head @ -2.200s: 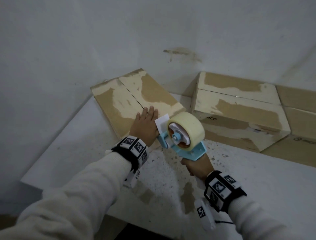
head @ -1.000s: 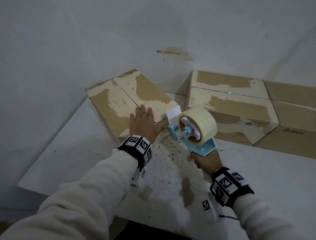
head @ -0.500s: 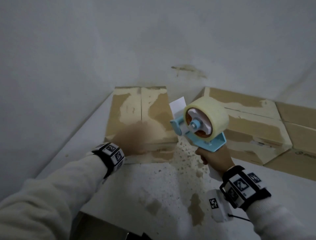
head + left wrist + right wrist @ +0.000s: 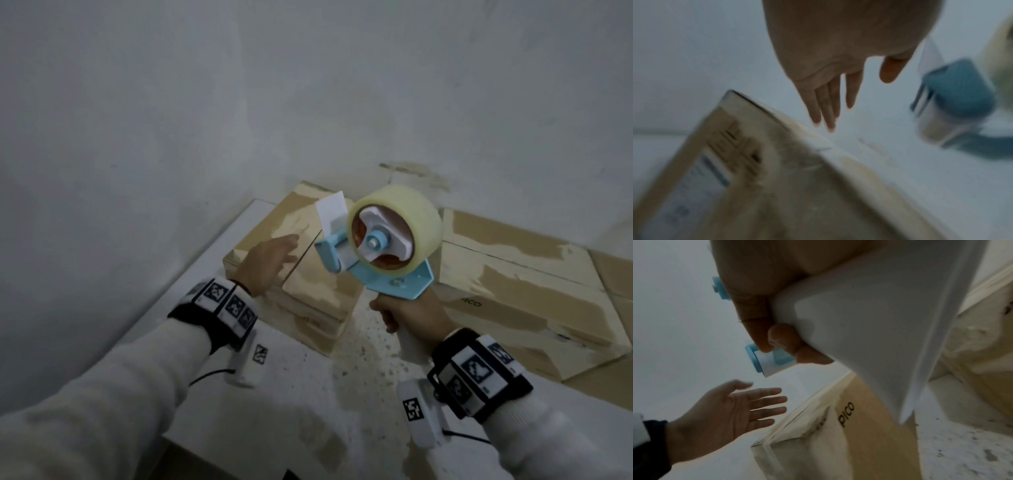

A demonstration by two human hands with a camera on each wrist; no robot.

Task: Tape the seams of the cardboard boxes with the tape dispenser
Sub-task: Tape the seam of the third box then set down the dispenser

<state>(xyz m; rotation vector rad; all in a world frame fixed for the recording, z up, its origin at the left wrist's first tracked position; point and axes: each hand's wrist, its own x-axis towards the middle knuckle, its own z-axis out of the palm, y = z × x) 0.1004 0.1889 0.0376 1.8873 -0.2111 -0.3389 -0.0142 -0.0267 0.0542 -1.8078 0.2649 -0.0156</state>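
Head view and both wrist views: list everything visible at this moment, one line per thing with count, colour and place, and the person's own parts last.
Brown cardboard boxes with pale worn patches: at least three; one at the table's far left corner under the left hand, one to its right by the wall, part of another at the right edge.
Light-blue plastic tape dispenser: one, carrying a pale roll of clear tape, held above the table.
White speckled table: one, under the boxes.
White wall: behind the table.
Wrist bands with black-and-white markers: two, left, right.
Left hand: fingers straight, over the left box.
Right hand: grips the dispenser's handle.
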